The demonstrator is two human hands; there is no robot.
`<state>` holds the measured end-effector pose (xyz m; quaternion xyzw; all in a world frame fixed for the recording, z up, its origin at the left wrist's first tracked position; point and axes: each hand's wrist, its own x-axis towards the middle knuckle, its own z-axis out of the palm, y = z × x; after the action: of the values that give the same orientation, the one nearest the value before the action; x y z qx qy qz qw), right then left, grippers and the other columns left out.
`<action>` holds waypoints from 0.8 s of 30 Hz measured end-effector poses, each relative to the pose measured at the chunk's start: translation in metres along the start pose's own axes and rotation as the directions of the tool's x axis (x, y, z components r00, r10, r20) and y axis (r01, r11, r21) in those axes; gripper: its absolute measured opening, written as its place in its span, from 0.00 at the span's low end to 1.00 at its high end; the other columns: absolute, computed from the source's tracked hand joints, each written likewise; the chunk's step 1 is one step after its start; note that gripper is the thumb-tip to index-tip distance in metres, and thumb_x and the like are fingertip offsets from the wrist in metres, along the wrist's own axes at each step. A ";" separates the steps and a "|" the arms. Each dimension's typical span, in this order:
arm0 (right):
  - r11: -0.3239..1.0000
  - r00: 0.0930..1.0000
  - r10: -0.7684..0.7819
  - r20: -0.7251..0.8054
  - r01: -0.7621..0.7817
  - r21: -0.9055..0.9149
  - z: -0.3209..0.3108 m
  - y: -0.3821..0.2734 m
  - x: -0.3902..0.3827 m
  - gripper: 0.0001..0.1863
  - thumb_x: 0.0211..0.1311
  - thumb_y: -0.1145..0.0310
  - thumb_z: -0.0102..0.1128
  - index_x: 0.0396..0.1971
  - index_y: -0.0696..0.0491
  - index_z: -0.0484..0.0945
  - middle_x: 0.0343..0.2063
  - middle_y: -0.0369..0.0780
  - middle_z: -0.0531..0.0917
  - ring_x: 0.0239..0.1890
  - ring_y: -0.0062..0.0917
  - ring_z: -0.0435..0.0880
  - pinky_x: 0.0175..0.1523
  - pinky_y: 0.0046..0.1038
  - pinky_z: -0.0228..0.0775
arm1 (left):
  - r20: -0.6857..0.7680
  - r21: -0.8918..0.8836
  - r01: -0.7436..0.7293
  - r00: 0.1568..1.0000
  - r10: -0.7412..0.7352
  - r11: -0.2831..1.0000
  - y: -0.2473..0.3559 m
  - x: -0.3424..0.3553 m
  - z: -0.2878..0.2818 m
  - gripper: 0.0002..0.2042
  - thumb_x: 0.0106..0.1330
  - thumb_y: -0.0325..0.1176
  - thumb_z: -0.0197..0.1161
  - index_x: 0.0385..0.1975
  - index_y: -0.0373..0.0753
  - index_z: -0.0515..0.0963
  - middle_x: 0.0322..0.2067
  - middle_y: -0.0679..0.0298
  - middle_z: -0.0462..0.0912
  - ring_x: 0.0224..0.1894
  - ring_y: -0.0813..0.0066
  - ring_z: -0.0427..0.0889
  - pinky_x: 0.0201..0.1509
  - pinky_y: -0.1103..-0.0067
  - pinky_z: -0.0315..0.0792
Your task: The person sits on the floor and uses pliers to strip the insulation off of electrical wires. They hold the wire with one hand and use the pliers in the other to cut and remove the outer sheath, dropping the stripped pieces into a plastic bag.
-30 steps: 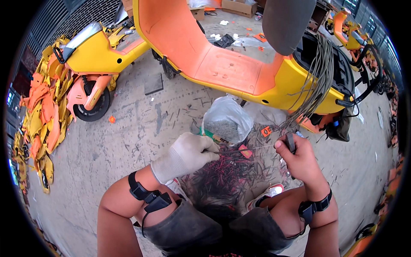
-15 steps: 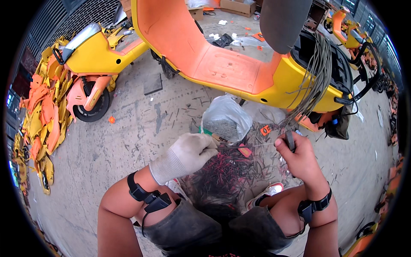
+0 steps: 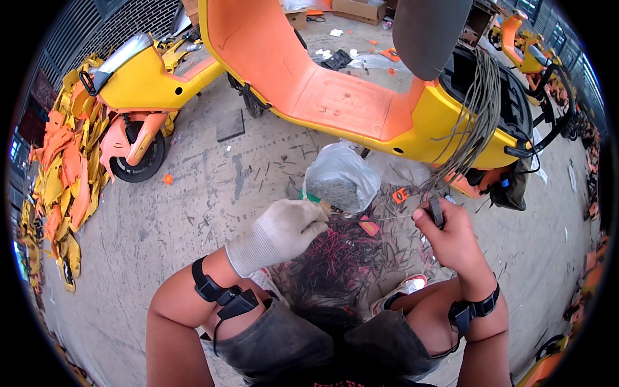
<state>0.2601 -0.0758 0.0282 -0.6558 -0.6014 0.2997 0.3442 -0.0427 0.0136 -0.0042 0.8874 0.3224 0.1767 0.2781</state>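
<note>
My left hand (image 3: pixel 287 231), in a pale work glove, is closed in a pinch just in front of a white plastic bag (image 3: pixel 342 169). The bag stands open with fine grey scraps inside. A thin bright wire (image 3: pixel 396 218) stretches between my hands; its left end fades out over the scraps near my gloved fingers. My bare right hand (image 3: pixel 451 237) is closed around a dark grey tool (image 3: pixel 436 213), whose kind I cannot make out, with the wire reaching its thumb. Below my hands lies a heap of dark and red insulation scraps (image 3: pixel 335 258).
A yellow and orange scooter (image 3: pixel 342 106) stands across the front, a bundle of grey cables (image 3: pixel 474 109) draped over its rear. Another scooter body (image 3: pixel 135 84) and a pile of yellow and orange panels (image 3: pixel 71 168) are at left. Orange tags (image 3: pixel 400 195) lie nearby.
The dark length beside my left fingers, seen earlier along the wire, no longer shows clearly. Both hands stay almost in place.
</note>
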 end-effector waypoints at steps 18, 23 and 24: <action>0.996 0.995 0.067 0.074 -0.071 0.050 -0.001 -0.005 0.000 0.15 0.68 0.64 0.65 0.28 0.60 0.76 0.16 0.36 0.71 0.22 0.18 0.63 0.27 0.28 0.61 | 0.081 -0.015 0.153 0.985 -0.152 0.988 0.011 0.005 -0.014 0.10 0.60 0.34 0.69 0.38 0.37 0.84 0.34 0.54 0.87 0.39 0.54 0.86 0.45 0.69 0.79; 0.992 0.993 0.093 0.078 -0.099 0.082 -0.002 -0.005 0.000 0.14 0.68 0.64 0.65 0.29 0.60 0.76 0.17 0.35 0.72 0.22 0.18 0.64 0.28 0.28 0.62 | 0.038 -0.138 0.144 0.989 -0.140 0.980 0.011 0.006 -0.015 0.09 0.62 0.33 0.67 0.37 0.36 0.84 0.36 0.56 0.87 0.41 0.55 0.86 0.47 0.69 0.79; 0.992 0.993 0.097 0.073 -0.103 0.078 -0.002 -0.004 0.001 0.14 0.68 0.64 0.65 0.29 0.60 0.76 0.17 0.35 0.72 0.22 0.18 0.64 0.28 0.28 0.62 | -0.020 -0.125 0.090 0.995 -0.093 0.988 0.009 0.006 -0.011 0.08 0.62 0.32 0.66 0.37 0.36 0.83 0.38 0.56 0.87 0.42 0.55 0.86 0.48 0.70 0.79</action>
<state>0.2592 -0.0752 0.0326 -0.6597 -0.5666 0.3634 0.3343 -0.0396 0.0156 0.0111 0.8504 0.3547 0.1950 0.3361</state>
